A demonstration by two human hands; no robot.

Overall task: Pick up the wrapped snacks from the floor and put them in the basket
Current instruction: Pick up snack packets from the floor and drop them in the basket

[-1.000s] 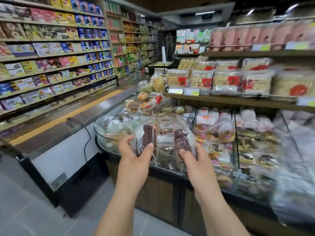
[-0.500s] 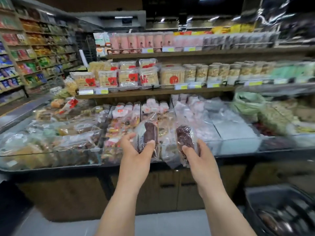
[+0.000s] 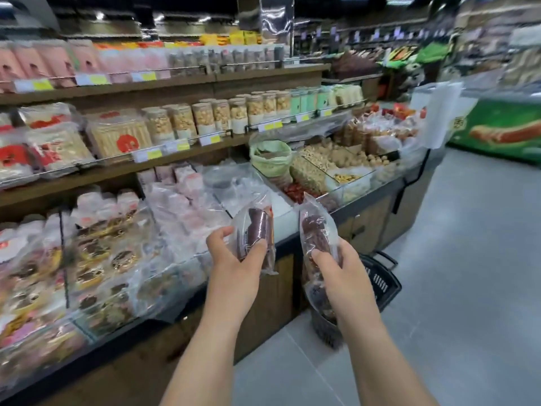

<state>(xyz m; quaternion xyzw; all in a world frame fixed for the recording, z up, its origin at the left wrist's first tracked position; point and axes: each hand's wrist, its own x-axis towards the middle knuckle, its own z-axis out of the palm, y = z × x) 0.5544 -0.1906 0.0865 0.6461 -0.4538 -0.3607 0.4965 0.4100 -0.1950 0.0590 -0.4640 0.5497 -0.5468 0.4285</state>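
My left hand grips a clear-wrapped snack with a dark brown roll inside, held upright at chest height. My right hand grips a second clear-wrapped snack with dark reddish-brown pieces; its wrapper hangs down below my fingers. A black plastic shopping basket stands on the grey floor just beyond and below my right hand, mostly hidden by that hand, arm and snack. Both snacks are in front of the display counter, apart from each other.
A wooden display counter with clear bins of wrapped pastries and loose snacks runs along the left. Shelves of jars and packets rise behind it. The grey tiled aisle stretches to the right, with a green freezer at its far end.
The view has swung to the right along the counter, bringing the aisle and more of the basket into sight. Both hands still hold their snacks, now a little further apart.
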